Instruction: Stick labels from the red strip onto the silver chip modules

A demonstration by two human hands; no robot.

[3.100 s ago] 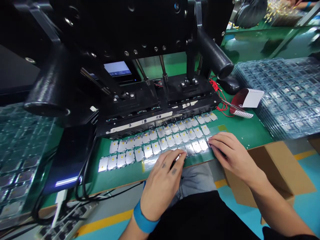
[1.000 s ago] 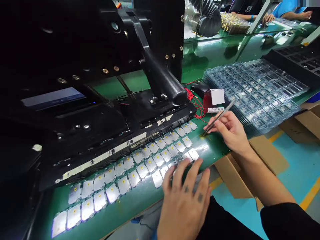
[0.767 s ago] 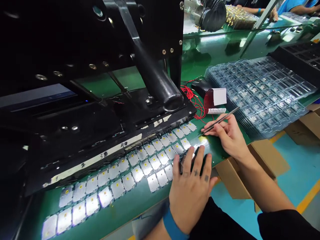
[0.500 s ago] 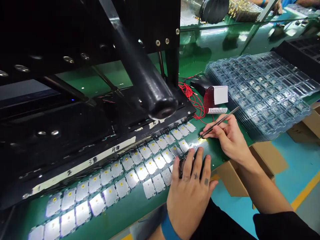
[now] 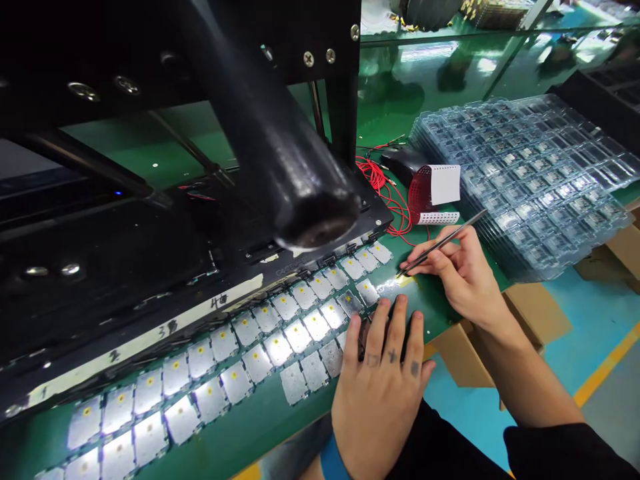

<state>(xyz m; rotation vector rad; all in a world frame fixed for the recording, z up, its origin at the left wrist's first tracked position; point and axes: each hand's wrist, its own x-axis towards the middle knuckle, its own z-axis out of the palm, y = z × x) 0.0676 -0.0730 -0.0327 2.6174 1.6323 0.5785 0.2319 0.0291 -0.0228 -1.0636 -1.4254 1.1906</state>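
Note:
Thin dark tweezers (image 5: 445,241) are gripped in my right hand (image 5: 465,277), their points low over the green bench by a small yellowish patch (image 5: 407,281). Fingers spread, my left hand (image 5: 383,393) lies palm down over the near end of the metal-covered circuit boards and hides part of them. Two long rows of these boards (image 5: 277,348) run along the bench, many with a yellow dot. A shorter row (image 5: 313,371) without visible dots reaches under my left fingers. Whether the tweezer points touch the bench I cannot tell.
A black machine (image 5: 125,280) with a thick lever handle (image 5: 300,180) overhangs the left side. Red wires (image 5: 375,177), a dark red perforated strip with white labels (image 5: 445,185) and stacked clear trays (image 5: 525,187) lie beyond my right hand. Cardboard boxes (image 5: 463,357) stand below the bench.
The view has shifted slightly, so the machine and board rows appear lower and further left. Both hands and the tweezers stay in nearly the same place.

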